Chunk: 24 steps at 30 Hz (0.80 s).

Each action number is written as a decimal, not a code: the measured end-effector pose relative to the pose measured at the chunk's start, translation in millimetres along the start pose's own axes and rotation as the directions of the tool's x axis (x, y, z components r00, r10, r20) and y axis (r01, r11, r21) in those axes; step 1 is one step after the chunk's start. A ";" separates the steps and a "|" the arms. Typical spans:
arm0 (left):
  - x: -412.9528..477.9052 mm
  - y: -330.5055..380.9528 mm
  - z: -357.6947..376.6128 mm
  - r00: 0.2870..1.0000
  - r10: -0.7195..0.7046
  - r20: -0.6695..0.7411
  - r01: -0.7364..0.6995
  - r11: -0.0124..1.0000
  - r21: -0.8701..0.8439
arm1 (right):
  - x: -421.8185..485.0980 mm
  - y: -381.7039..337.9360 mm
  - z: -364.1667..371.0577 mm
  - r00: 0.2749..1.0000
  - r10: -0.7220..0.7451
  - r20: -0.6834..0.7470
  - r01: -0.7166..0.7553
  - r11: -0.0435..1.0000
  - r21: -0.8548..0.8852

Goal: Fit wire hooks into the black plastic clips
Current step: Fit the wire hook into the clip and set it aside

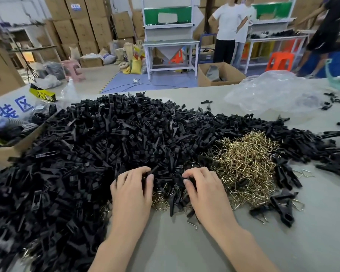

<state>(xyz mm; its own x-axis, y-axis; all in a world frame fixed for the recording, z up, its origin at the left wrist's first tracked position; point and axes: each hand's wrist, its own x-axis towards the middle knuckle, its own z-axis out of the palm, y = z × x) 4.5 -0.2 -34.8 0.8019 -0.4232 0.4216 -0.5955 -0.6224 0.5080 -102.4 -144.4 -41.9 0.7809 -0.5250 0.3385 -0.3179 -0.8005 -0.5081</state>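
Grey table point(185, 252) carries a huge heap of black clips point(106, 134), wire hooks point(247, 163) piled against its right side; left hand point(132, 187), right hand point(204, 187) at near edge, each fingers curled gripping a clip

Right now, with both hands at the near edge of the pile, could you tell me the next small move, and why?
Probably move the right hand sideways to the wire hooks beside it and pick one: the left hand already has its grip on a black clip, and no hook is visibly held. What the right hand holds is unclear.
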 end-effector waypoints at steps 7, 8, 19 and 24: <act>-6.8 12.4 -7.8 0.992 -0.017 -0.125 -0.022 0.953 -0.302 | -1.1 0.1 -6.9 0.992 0.056 -0.114 -0.017 0.948 0.317; -8.6 14.6 -7.2 0.992 -0.014 -0.123 -0.031 0.933 -0.358 | -1.0 0.6 -8.2 0.991 0.064 -0.116 -0.018 0.932 0.361; -24.3 34.9 -1.7 0.991 -0.024 0.130 0.105 0.738 -0.667 | 2.6 -8.7 -20.6 0.966 0.202 0.164 -0.239 0.438 0.867; -25.0 41.2 -4.2 0.970 -0.051 0.239 0.227 0.544 -0.807 | 6.4 -8.5 -21.2 0.950 0.162 0.267 -0.303 0.273 0.913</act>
<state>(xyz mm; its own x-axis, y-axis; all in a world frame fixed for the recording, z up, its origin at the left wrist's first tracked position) -40.2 -12.5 -21.2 0.8194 -0.5358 0.2038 -0.1802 0.0967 0.9789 -106.1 -147.1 -18.6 0.8340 -0.5510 0.0281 0.1674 0.2042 -0.9645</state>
